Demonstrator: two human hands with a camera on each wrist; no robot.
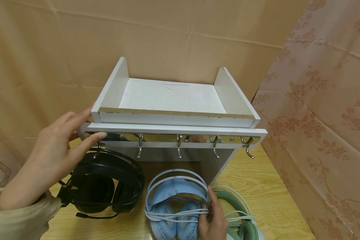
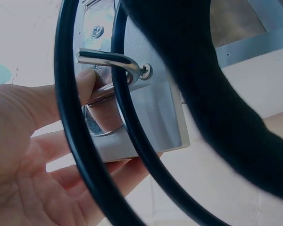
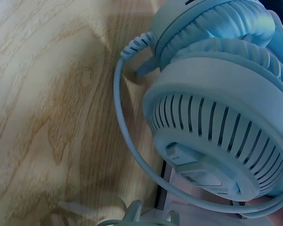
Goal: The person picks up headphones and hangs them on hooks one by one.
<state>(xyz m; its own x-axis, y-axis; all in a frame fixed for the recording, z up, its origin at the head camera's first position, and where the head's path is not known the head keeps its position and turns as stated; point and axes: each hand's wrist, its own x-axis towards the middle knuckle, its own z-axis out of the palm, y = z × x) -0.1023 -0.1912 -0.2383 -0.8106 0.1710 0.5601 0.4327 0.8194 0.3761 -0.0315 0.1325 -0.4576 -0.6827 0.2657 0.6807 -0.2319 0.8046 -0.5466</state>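
Observation:
My left hand [image 1: 54, 146] grips the left end of a white hook rail [image 1: 180, 128], thumb on its front and fingers behind. Black headphones [image 1: 108, 168] with a boom mic hang from the leftmost hook, just below that hand; in the left wrist view their thin black band [image 2: 75, 117] passes in front of the metal hook [image 2: 108, 59]. Light-blue headphones [image 1: 180, 187], their cable wound around them, are held at the right side by my right hand [image 1: 214, 220], below the middle hooks. The right wrist view shows their slotted earcup [image 3: 217, 122] close up, with most of the hand hidden.
The rail fronts a white shelf unit [image 1: 234, 96] with raised sides. Several bare hooks [image 1: 179, 146] stick out along it. Green headphones [image 1: 232, 201] with a pale cable lie on the wooden table [image 1: 258, 180] at right. Tan cloth [image 1: 168, 36] hangs behind, floral cloth [image 1: 327, 110] at right.

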